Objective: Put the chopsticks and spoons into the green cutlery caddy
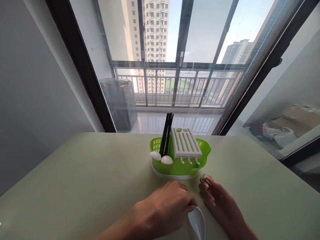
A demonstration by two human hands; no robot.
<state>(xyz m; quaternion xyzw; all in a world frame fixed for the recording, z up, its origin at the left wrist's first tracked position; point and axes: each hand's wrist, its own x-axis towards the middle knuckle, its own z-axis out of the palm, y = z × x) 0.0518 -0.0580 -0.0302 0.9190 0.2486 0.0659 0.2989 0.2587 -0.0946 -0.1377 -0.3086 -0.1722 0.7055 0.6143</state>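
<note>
My left hand [165, 206] is closed with its fingertips on the upper end of a white soup spoon [197, 221]. The spoon hangs low, and its lower end runs out of the picture. To the right of it, my right hand [221, 203] is half curled, palm facing left, with nothing visible in it. In front of both hands stands a green utensil holder [180, 166] on a white base. Black chopsticks [166, 135] lean in its left part. Two white spoons [166, 160] rest at its front left, and a white slotted rack [187, 143] with hooks sits at its right.
The pale green table [87, 176] stretches out on both sides of the holder. Beyond its far edge are a glass sliding door and a balcony with a railing. A covered grey box-shaped object [120, 103] stands at left; white bags [282, 135] lie on the floor at right.
</note>
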